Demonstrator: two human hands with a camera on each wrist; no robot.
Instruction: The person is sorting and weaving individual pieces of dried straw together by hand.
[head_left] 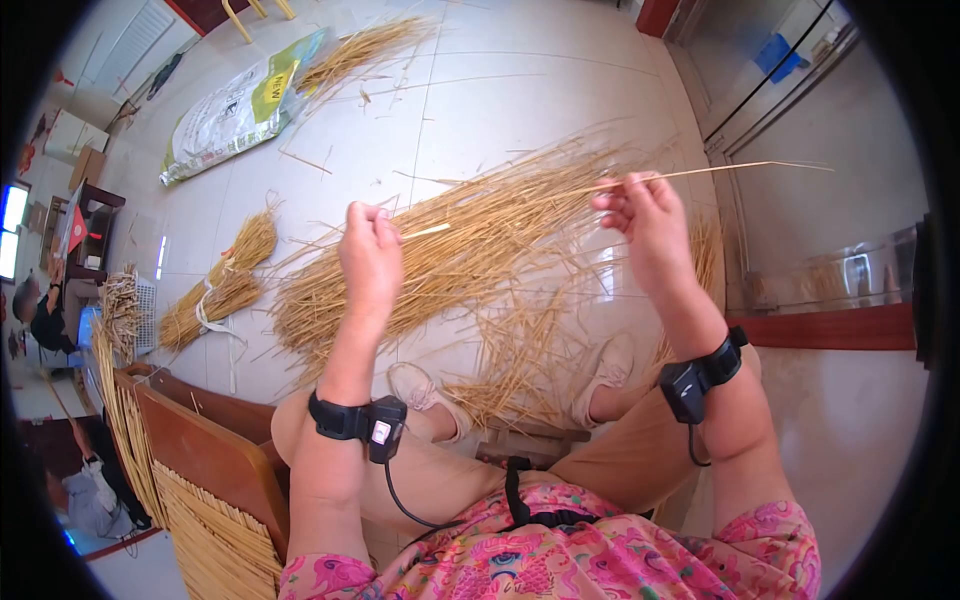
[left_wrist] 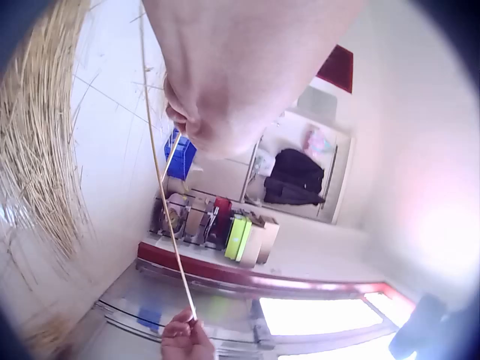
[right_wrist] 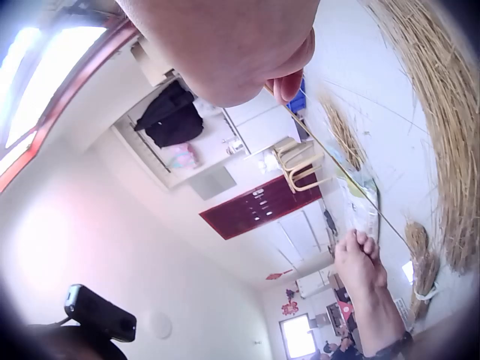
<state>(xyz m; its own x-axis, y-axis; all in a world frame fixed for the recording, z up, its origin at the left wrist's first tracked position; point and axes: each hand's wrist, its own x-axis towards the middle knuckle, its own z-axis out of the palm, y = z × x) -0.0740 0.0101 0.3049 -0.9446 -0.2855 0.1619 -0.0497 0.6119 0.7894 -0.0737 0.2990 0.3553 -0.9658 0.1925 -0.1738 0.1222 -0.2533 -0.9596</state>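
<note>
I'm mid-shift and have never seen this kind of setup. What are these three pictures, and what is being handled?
No machine here: a seated person works with bare hands, wearing a camera on the head and one on each wrist. The big picture is the head view, looking down at both hands. The left hand and the right hand each pinch one straw stalk stretched between them. The other two pictures look out from under each wrist. On the tiled floor lie a loose straw pile, a tied straw bundle and a printed sack.
</note>
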